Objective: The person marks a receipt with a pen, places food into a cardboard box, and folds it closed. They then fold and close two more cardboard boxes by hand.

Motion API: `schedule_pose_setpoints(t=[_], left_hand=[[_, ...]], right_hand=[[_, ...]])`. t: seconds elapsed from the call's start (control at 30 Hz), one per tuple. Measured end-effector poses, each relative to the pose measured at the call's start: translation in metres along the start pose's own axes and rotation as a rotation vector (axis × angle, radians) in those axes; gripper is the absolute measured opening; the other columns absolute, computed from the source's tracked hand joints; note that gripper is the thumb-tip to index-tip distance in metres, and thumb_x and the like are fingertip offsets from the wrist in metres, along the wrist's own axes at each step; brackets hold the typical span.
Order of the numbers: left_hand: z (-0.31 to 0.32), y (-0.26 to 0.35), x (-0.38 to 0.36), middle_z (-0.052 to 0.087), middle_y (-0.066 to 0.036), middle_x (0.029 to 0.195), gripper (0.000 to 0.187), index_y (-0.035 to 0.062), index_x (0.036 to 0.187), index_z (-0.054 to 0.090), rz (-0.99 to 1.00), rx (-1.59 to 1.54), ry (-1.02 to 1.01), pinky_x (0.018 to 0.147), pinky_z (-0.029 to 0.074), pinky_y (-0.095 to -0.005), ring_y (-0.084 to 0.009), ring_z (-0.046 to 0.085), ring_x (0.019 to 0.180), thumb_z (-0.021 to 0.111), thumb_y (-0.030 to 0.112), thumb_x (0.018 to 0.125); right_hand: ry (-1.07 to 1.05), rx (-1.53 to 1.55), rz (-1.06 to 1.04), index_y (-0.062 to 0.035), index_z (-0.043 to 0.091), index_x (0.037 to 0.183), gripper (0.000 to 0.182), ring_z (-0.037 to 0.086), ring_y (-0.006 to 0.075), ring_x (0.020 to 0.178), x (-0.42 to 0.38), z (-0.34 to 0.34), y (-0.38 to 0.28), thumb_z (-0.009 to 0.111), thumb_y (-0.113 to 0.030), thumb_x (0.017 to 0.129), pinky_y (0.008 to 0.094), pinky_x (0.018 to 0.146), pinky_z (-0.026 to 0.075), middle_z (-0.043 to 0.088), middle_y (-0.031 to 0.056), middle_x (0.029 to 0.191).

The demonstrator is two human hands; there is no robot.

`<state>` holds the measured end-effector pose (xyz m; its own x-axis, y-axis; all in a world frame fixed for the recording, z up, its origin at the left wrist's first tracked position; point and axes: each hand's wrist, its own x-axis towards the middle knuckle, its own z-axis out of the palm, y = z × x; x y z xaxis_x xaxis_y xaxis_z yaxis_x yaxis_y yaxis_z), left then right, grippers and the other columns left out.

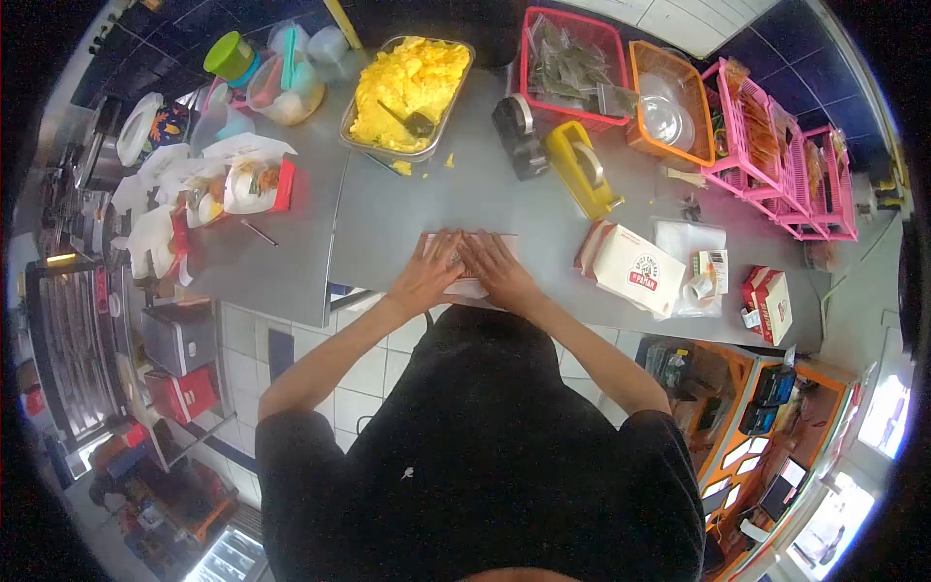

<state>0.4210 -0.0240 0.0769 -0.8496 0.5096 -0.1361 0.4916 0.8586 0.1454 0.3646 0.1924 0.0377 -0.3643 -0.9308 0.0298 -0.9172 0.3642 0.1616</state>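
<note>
Both hands lie on top of a whitish food box with reddish markings (469,288) at the front edge of the steel counter, close to my body. My left hand (424,272) rests on its left side with fingers stretched forward. On the other side, my right hand (495,273) is spread flat, its fingertips close to the left ones. Most of the box is hidden under the hands. To the right, a closed white and red printed chicken box (635,270) sits by a clear plastic bag (689,241).
Ahead stands a metal tray (470,73) of yellow food with a ladle. Tape dispensers, one black (519,136) and one yellow (579,170), lie beyond my right hand. Pink basket (572,17), orange basket (669,155) and pink racks (766,184) line the back right. Open filled boxes (283,186) stand left.
</note>
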Motion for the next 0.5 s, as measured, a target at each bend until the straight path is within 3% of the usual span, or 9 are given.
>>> schedule_pose_setpoints(t=[0.1, 0.17, 0.3, 0.37, 0.5], left_hand=[[0.004, -0.001, -0.002, 0.028, -0.022, 0.159, 0.068, 0.0148, 0.124, 0.063, 0.009, 0.044, 0.045, 0.119, 0.024, -0.0615, -0.0420, 0.029, 0.146, 0.083, 0.051, 0.070], [0.006, -0.004, -0.004, 0.027, -0.021, 0.160, 0.063, 0.0170, 0.119, 0.068, 0.041, 0.027, 0.086, 0.119, 0.023, -0.0613, -0.0425, 0.028, 0.146, 0.081, 0.054, 0.069], [-0.007, -0.004, 0.000, 0.024, -0.023, 0.161, 0.057, 0.0162, 0.111, 0.072, 0.065, -0.072, -0.003, 0.119, 0.022, -0.0628, -0.0448, 0.026, 0.146, 0.078, 0.057, 0.071], [-0.015, 0.004, 0.001, 0.022, -0.025, 0.161, 0.055, 0.0149, 0.106, 0.074, 0.017, -0.151, -0.026, 0.118, 0.020, -0.0650, -0.0480, 0.025, 0.146, 0.075, 0.058, 0.073], [0.001, 0.009, 0.005, 0.021, -0.026, 0.161, 0.052, 0.0144, 0.104, 0.074, -0.021, -0.065, -0.060, 0.117, 0.020, -0.0668, -0.0503, 0.024, 0.146, 0.075, 0.057, 0.075]], right_hand=[[-0.041, -0.039, 0.023, -0.0015, 0.031, 0.155, 0.098, 0.021, 0.0418, 0.150, -0.002, -0.011, 0.002, 0.068, -0.056, 0.082, 0.0559, 0.124, 0.017, 0.026, 0.0202, 0.162], [-0.080, 0.449, 0.027, -0.0007, 0.030, 0.155, 0.098, 0.016, 0.0420, 0.152, -0.004, -0.036, 0.009, 0.066, -0.059, 0.084, 0.0561, 0.124, 0.015, 0.023, 0.0195, 0.163], [-0.039, 0.537, 0.022, 0.0004, 0.032, 0.154, 0.097, 0.013, 0.0421, 0.152, -0.009, -0.044, 0.011, 0.063, -0.061, 0.085, 0.0567, 0.124, 0.014, 0.022, 0.0199, 0.164], [0.002, 0.380, -0.005, -0.0007, 0.034, 0.153, 0.097, 0.017, 0.0403, 0.152, -0.006, -0.033, 0.008, 0.064, -0.062, 0.084, 0.0562, 0.123, 0.016, 0.024, 0.0196, 0.163], [0.055, 0.468, 0.022, -0.0040, 0.035, 0.154, 0.092, 0.022, 0.0383, 0.151, -0.008, -0.015, 0.005, 0.063, -0.060, 0.086, 0.0545, 0.123, 0.019, 0.028, 0.0187, 0.162]])
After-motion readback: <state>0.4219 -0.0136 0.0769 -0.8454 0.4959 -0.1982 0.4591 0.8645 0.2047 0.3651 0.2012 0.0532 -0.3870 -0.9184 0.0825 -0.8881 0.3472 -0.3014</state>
